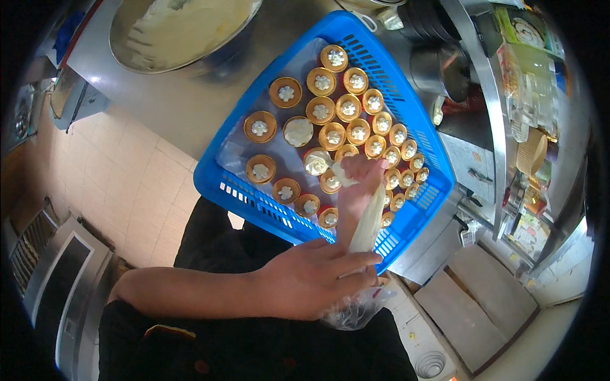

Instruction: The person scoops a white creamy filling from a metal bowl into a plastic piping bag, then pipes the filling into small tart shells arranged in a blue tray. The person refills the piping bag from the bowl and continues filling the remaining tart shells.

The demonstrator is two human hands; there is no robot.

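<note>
My right hand (360, 174) grips the lower part of a piping bag (369, 226) of pale cream, its tip end pointing left over the cups. My left hand (324, 278) is closed around the bag's upper part, nearer my body, with crumpled clear plastic (355, 309) below it. Many round, golden-rimmed cups stand in a lined blue plastic basket (226, 185). Most bear a small white dollop at the centre. One cup (298, 132) has a broad pale cream top; another (317, 162), beside the bag's tip end, carries swirled cream. The hand and bag hide some cups.
A large metal bowl of pale cream (190, 33) stands on the steel counter (167, 109) at upper left. Metal pots (438, 71) are at upper right, beside a metal shelf (498, 143) with packages and bottles. Tiled floor (119, 176) shows at left.
</note>
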